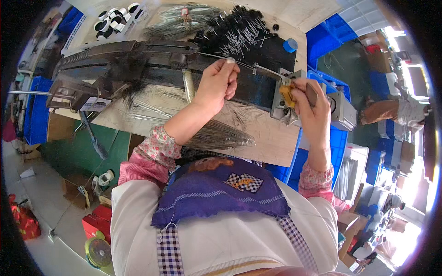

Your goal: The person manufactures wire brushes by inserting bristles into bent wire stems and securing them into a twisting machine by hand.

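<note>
Clearly, hands (217, 86) at thin metal rod (267, 71), chunky yellow block (286, 95).

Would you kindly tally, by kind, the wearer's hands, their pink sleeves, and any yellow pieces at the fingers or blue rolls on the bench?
Hands: 2 (left hand, right hand)
Pink sleeves: 2 (left sleeve, right sleeve)
Yellow piece: 1
Blue roll: 1
Total: 6

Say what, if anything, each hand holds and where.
The right hand holds a yellow block by its right side; whether the left hand holds the wire cannot be told.
</note>
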The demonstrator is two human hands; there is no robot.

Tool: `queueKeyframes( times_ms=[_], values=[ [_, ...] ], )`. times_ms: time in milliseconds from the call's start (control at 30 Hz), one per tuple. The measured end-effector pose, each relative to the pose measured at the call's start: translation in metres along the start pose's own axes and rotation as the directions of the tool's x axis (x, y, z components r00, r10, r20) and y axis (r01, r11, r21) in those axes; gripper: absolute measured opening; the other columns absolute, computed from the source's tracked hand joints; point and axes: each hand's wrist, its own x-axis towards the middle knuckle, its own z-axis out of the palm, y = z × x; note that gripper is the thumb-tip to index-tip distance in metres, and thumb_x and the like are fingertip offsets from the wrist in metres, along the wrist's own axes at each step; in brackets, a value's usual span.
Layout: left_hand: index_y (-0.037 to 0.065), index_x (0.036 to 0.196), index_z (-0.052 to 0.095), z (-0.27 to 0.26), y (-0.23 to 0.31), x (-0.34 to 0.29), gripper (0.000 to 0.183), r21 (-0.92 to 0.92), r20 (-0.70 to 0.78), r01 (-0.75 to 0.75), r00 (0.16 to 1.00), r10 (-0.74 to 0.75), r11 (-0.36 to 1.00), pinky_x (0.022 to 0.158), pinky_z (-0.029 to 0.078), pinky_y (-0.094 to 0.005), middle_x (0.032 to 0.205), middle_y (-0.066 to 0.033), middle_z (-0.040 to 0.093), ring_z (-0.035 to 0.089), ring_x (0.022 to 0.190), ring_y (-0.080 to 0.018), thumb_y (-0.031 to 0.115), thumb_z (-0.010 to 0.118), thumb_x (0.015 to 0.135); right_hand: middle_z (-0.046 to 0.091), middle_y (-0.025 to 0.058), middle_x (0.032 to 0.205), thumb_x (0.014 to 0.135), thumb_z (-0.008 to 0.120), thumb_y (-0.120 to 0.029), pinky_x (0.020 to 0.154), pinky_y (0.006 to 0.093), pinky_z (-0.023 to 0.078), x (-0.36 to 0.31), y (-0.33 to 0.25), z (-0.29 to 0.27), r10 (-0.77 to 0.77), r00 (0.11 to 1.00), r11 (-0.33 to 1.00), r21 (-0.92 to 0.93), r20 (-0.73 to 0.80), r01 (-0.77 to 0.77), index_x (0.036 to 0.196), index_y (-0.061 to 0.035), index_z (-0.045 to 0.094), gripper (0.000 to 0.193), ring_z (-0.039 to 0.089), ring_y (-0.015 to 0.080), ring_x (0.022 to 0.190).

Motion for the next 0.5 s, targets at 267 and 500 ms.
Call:
queueKeyframes(
  times_ms=[267,500],
  values=[
    [0.006,0.084,0.054,0.001,-0.005,-0.008,0.026,0.106,-0.167,-0.217,0.958,0.232,0.970,0.038,0.025,-0.0229,0.060,0.0038,0.042,0.036,0.044,-0.0059,0.027,0.049,0.099,0.066,0.0188,0.090,0.077,0.058,-0.001,0.074,0.0426,0.050,0.100,0.006,0.069,-0.596,0.780,0.706,-0.339,0.191,0.622,0.098,-0.0028,0.064,0.021,0.062,0.0394,0.085],
    [0.006,0.088,0.057,0.002,0.000,-0.013,0.023,0.040,-0.198,-0.155,0.967,0.160,0.987,0.044,0.025,-0.0240,0.058,0.0041,0.039,0.032,0.046,-0.0073,0.026,0.051,0.099,0.067,0.0160,0.082,0.085,0.062,-0.011,0.067,0.0350,0.051,0.111,0.001,0.083,-0.282,0.806,0.937,-0.030,0.521,0.347,0.107,0.0022,0.065,0.026,0.066,0.0284,0.074]
  ],
)
